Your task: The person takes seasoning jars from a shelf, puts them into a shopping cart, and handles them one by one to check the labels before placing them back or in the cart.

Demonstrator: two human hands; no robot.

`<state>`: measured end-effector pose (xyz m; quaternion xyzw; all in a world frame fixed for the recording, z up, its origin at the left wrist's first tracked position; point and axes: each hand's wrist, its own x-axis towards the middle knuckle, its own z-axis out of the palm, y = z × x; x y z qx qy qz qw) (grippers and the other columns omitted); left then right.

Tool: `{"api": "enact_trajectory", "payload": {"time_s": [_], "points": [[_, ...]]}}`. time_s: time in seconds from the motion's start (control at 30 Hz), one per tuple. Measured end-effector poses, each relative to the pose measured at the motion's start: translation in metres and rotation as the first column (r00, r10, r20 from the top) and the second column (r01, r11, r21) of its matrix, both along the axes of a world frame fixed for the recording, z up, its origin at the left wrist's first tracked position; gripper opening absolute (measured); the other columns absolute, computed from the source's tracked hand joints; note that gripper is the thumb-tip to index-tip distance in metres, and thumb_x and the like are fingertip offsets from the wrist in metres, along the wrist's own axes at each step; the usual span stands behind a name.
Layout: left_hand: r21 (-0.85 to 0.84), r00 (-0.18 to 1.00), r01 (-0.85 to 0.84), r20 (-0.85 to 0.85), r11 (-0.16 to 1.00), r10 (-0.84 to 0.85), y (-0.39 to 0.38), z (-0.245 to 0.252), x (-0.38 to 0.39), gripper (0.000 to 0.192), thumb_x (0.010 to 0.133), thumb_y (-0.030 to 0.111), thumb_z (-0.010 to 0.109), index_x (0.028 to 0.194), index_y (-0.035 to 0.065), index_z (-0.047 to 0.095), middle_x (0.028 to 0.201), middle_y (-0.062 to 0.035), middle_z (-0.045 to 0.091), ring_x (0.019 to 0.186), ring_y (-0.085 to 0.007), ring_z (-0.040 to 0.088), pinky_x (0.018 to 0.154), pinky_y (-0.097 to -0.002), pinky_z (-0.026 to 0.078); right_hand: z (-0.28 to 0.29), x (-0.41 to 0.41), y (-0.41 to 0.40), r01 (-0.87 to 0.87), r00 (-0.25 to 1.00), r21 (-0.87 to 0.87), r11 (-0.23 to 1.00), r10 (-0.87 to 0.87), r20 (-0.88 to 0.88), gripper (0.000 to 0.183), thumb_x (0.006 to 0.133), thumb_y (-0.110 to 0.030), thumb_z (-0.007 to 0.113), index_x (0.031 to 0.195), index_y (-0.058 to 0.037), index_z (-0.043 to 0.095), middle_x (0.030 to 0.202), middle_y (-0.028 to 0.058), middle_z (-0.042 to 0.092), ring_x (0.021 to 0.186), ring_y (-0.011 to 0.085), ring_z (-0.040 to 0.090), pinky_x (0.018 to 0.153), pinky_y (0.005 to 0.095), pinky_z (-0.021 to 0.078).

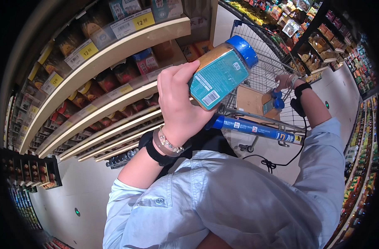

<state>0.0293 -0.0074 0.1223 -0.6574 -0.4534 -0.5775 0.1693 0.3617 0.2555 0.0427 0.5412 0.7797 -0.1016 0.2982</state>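
Observation:
My left hand (180, 99) is closed around a clear plastic spice jar (222, 73) with a teal back label and a blue lid, tilted with its lid to the upper right. Inside the jar is an orange-brown powder. My right hand (284, 81) reaches into a wire shopping cart (258, 40), close above the blue lid of a jar. In the cart a second jar with a teal label (268, 106) lies by an open cardboard box (250, 101). The fingers of my right hand are partly hidden, and whether they touch a lid is unclear.
Wooden shelves (114, 48) with jars, packets and yellow price tags stand at the left. The cart's blue handlebar (258, 129) crosses just before my body. A black cable (286, 163) hangs in loops at my right arm. More stocked shelves (360, 174) line the right side.

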Motion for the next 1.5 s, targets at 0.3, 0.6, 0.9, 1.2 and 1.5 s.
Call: {"api": "enact_trajectory", "payload": {"time_s": [0.3, 0.6, 0.9, 1.2, 1.5], "points": [[0.005, 0.998, -0.065, 0.012, 0.998, 0.065, -0.003, -0.004, -0.004, 0.067, 0.051, 0.015, 0.078, 0.109, 0.0058, 0.046, 0.090, -0.0100, 0.049, 0.081, -0.0262, 0.047, 0.071, -0.0355, 0.038, -0.076, 0.024, -0.021, 0.251, 0.934, 0.166, 0.954, -0.194, -0.300, 0.077, 0.058, -0.036, 0.077, 0.115, 0.0002, 0.041, 0.105, 0.0210, 0.057, 0.097, 0.0317, 0.056, 0.081, 0.0366, 0.0461], [-0.010, 0.992, -0.055, 0.109, 0.998, 0.056, -0.001, -0.009, -0.022, 0.067, 0.050, 0.015, 0.078, 0.107, 0.0016, 0.045, 0.096, -0.0115, 0.046, 0.087, -0.0247, 0.047, 0.076, -0.0338, 0.039, 0.018, -0.020, -0.015, -0.107, 0.665, 0.098, 0.989, 0.145, -0.732, 0.047, 0.061, -0.007, 0.073, 0.102, -0.0099, 0.052, 0.095, 0.0022, 0.056, 0.088, 0.0160, 0.052, 0.079, 0.0302, 0.0445], [-0.039, 0.958, -0.009, 0.286, 0.999, 0.020, -0.012, -0.008, -0.032, 0.079, 0.053, 0.008, 0.078, 0.117, 0.0039, 0.033, 0.109, -0.0090, 0.036, 0.099, -0.0190, 0.043, 0.086, -0.0305, 0.036, 0.162, -0.085, -0.102, -0.343, -0.027, 0.302, 0.890, 0.312, -0.950, 0.054, 0.073, -0.025, 0.068, 0.120, -0.0084, 0.047, 0.109, 0.0047, 0.049, 0.101, 0.0162, 0.050, 0.088, 0.0305, 0.0422], [-0.040, 0.965, -0.027, 0.260, 0.999, 0.037, -0.021, -0.006, -0.029, 0.081, 0.053, 0.008, 0.079, 0.119, 0.0045, 0.031, 0.112, -0.0091, 0.034, 0.101, -0.0188, 0.042, 0.087, -0.0295, 0.036, 0.167, -0.087, -0.153, -0.659, -0.275, 0.249, 0.710, 0.080, -0.958, 0.052, 0.061, -0.015, 0.071, 0.107, -0.0022, 0.050, 0.110, 0.0136, 0.049, 0.103, 0.0204, 0.049, 0.090, 0.0317, 0.0391], [0.004, 0.961, -0.010, 0.277, 1.000, 0.008, -0.031, -0.005, -0.026, 0.082, 0.053, 0.008, 0.079, 0.119, 0.0042, 0.032, 0.112, -0.0094, 0.035, 0.101, -0.0191, 0.043, 0.088, -0.0301, 0.035, 0.183, -0.077, -0.171, -0.679, -0.259, 0.249, 0.691, 0.092, -0.961, 0.034, 0.061, -0.009, 0.074, 0.088, -0.0150, 0.054, 0.111, 0.0206, 0.040, 0.104, 0.0338, 0.049, 0.089, 0.0397, 0.0443]]}}
